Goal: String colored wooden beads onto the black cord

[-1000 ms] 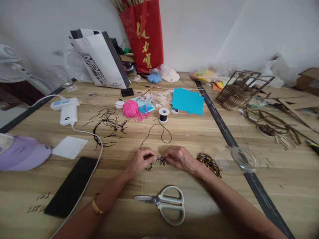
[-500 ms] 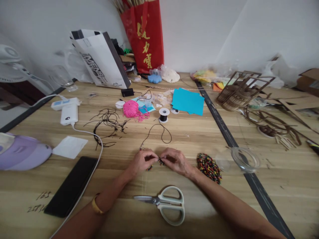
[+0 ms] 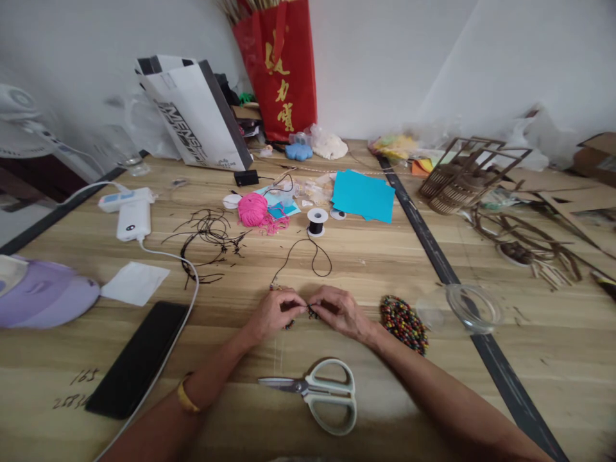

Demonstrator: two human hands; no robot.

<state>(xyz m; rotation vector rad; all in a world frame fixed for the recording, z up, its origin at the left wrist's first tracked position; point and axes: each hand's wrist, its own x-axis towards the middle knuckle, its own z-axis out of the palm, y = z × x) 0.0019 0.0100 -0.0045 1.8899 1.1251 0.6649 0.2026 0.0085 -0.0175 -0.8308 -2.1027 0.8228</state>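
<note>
My left hand (image 3: 273, 314) and my right hand (image 3: 341, 313) meet over the middle of the table, thumb and forefinger of each pinched on a thin black cord (image 3: 312, 312). A small dark bunch hangs below the fingertips, too small to make out. Part of a string of small beads (image 3: 289, 325) shows under my left hand; the rest is hidden. Beyond the hands the cord loops back to a white spool (image 3: 316, 222) wound with black. Scissors (image 3: 312, 388) with pale handles lie nearer to me. To the right of my right hand rests a coil of multicoloured beads (image 3: 404, 325).
Black cord pieces (image 3: 206, 237), a pink yarn ball (image 3: 253, 210) and blue sheets (image 3: 363, 194) lie farther back. A black phone (image 3: 139, 359) and a white cable (image 3: 192, 282) are at left. A clear round container (image 3: 474, 309) stands right; a brown basket (image 3: 452, 183) is behind it.
</note>
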